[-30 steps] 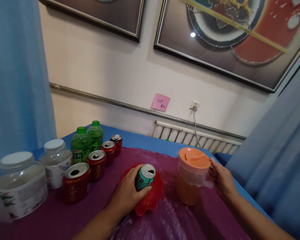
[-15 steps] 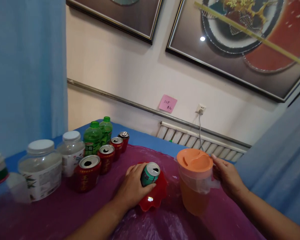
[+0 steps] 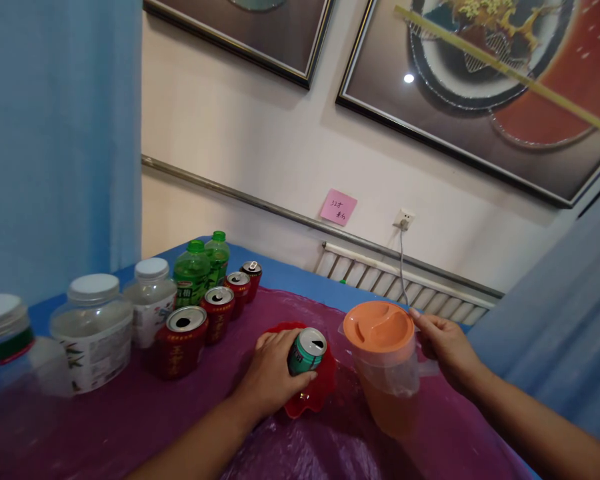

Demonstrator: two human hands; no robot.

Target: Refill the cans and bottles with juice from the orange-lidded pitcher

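My left hand (image 3: 275, 373) is wrapped round a green can (image 3: 306, 353) with an open top, which leans a little to the right over a red wavy-edged dish (image 3: 323, 387). To the right of the dish is a clear pitcher (image 3: 387, 383) with an orange lid (image 3: 379, 327) and yellowish-brown liquid inside. The pitcher tilts to the left, its top near the can but apart from it. My right hand (image 3: 447, 347) grips the pitcher at its handle, on the right side.
Red cans (image 3: 183, 350) stand in a row on the left, beside green bottles (image 3: 193, 273) and clear jars with white lids (image 3: 97, 333). Purple plastic sheeting (image 3: 190, 417) covers the blue table. Blue curtains (image 3: 60, 147) hang at the sides.
The pitcher's top has moved left and tips more toward the green can. My left hand and the can have shifted slightly right in the view, and the view itself has shifted slightly.
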